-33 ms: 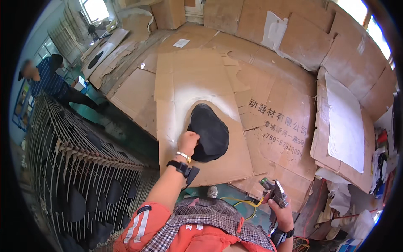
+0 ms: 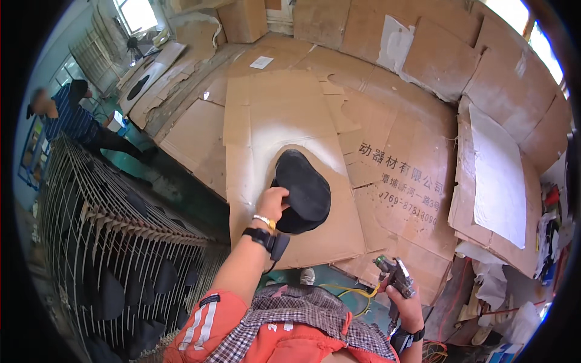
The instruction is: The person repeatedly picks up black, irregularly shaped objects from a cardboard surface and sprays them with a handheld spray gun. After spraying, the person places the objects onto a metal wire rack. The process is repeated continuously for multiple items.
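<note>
A black, rounded sheet piece (image 2: 305, 187), narrower at its far end, lies on a cardboard sheet (image 2: 260, 109) in front of me. My left hand (image 2: 271, 204) pinches its left edge, and that edge looks a little raised. A darker black layer shows under its lower left side; I cannot tell whether that is a second piece. Pale overspray whitens the cardboard around the piece. My right hand (image 2: 407, 305), low on the right, is wrapped round a metal spray gun (image 2: 399, 279), held apart from the piece. A yellow hose (image 2: 354, 290) runs near the gun.
To my left stands a wire rack (image 2: 139, 242) with several black pieces on it. Beyond it is another person (image 2: 75, 118). Cardboard walls (image 2: 442, 57) rise at the back and right, with a white-faced board (image 2: 499, 175) leaning there. Red hoses and clutter lie at lower right.
My left hand has turned slightly, and the left edge of the black piece has lifted a little with it. The right hand and spray gun have barely moved.
</note>
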{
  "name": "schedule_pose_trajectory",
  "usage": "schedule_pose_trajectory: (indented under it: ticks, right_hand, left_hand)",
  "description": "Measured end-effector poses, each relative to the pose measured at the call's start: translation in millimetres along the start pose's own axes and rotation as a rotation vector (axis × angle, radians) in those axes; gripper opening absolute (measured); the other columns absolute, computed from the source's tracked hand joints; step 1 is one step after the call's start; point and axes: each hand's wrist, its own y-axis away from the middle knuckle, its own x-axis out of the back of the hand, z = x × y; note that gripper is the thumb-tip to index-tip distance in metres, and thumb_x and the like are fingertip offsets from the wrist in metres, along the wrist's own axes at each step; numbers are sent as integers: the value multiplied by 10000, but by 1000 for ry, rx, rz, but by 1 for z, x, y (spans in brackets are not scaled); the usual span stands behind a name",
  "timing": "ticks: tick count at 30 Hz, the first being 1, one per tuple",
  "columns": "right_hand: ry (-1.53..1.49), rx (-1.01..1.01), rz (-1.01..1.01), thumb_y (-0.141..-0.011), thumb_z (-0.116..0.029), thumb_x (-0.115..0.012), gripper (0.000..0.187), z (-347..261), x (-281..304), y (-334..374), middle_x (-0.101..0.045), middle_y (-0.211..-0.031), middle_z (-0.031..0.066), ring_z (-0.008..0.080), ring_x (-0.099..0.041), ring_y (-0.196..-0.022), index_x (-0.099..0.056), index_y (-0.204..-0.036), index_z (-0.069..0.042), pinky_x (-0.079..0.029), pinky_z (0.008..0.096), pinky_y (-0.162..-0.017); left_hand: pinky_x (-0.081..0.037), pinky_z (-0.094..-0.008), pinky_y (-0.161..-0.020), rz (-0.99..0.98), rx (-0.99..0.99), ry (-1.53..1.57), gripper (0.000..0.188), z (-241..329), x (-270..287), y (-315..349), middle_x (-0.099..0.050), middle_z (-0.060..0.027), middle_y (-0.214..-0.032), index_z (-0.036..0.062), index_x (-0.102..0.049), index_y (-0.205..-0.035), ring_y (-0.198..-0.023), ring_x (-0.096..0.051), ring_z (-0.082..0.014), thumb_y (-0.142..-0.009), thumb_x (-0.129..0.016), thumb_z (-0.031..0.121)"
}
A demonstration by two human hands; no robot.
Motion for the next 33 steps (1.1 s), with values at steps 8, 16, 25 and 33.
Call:
schedule_pose_trajectory:
  ticks: [8,16,25,33]
  right_hand:
    - [-37,-9,-65,-792,-50,-703,523,6,-9,-34,-634,-920,75,169,-634,-829,-489,-1263,29,-534,318,-767]
    - [-56,24,-307,-800,-68,-678,463,4,-49,-66,-622,-912,83,170,-616,-839,-517,-1222,31,-544,330,-756]
    - [122,-30,-672,-839,-170,-664,366,-17,-150,-97,-631,-864,65,144,-535,-657,-573,-1150,1,-469,284,-621]
    - [89,33,-1076,-782,-70,-661,404,-23,-262,-96,-631,-887,91,185,-643,-763,-529,-1149,35,-539,333,-731]
  left_hand:
    - [-533,-384,-796,-446,-113,667,59,144,-56,-12,-626,-73,-863,41,-589,-841,-840,-618,-211,-803,-566,1]
    - [-501,-373,-894,-523,-316,893,198,255,8,89,-680,-87,-961,15,-633,-987,-913,-644,-226,-797,-606,66]
    - [-534,-375,-811,33,-867,640,146,355,234,332,-694,-123,-922,17,-641,-919,-821,-670,-255,-819,-591,112]
    - [-541,-399,-830,784,-1084,539,316,251,429,572,-682,-170,-1015,-37,-619,-1038,-893,-670,-292,-900,-476,207]
